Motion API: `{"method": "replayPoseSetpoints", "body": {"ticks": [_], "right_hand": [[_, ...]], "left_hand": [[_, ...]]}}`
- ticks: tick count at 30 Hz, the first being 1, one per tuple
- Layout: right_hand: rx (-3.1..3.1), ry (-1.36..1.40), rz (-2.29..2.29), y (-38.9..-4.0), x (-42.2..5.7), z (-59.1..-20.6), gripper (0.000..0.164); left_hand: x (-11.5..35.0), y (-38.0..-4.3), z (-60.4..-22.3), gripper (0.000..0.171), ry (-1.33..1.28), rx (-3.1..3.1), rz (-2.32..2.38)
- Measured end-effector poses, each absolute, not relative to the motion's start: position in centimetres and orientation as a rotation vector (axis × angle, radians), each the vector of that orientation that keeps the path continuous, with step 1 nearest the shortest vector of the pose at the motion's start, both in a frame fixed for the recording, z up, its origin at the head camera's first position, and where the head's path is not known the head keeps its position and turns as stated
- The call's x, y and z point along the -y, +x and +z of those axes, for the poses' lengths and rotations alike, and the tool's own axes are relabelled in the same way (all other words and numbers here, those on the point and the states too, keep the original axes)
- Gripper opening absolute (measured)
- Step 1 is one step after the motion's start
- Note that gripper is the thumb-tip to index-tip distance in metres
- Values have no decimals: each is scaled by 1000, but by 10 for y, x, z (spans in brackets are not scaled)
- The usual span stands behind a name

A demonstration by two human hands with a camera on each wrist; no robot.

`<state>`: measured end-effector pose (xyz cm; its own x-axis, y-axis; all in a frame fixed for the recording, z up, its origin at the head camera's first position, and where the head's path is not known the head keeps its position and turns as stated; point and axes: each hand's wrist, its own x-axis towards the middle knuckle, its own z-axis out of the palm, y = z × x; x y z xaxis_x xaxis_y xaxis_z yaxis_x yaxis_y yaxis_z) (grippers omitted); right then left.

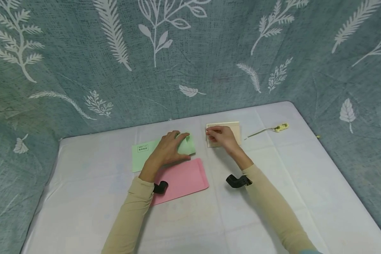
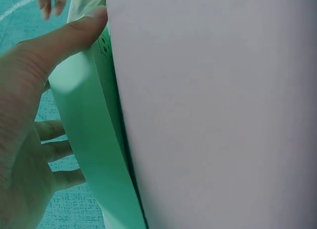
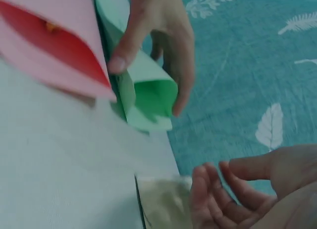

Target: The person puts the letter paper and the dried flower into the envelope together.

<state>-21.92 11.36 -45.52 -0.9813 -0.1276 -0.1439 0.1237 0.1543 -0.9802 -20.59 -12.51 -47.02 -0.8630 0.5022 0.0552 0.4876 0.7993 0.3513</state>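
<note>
A green envelope with black print lies at the back of the table. My left hand spans it, the thumb at its near edge and the fingers at its far edge. Squeezed this way, the envelope's mouth bulges apart in the right wrist view. My right hand is over the left part of a small beige booklet-like pad, its fingers loosely curled. Nothing shows between those fingers in the right wrist view.
A pink envelope lies in front of the green one, its mouth gaping around something small and yellow-orange. To the right of the pad lies a yellow flower on a thin stem. A patterned curtain hangs behind the white-covered table.
</note>
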Motion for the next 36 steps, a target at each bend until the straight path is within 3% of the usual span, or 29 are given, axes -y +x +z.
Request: {"method": "replayPoseSetpoints", "body": {"ticks": [13,36], "right_hand": [[-2940,119,-1434,-227,-155,-459,28],[-2812,283,-1386,-241,-183,-478,52]], "left_hand": [[126,-206,-471,86,814,-2952,585],[123,-203,-472,86,795,-2968,556]]}}
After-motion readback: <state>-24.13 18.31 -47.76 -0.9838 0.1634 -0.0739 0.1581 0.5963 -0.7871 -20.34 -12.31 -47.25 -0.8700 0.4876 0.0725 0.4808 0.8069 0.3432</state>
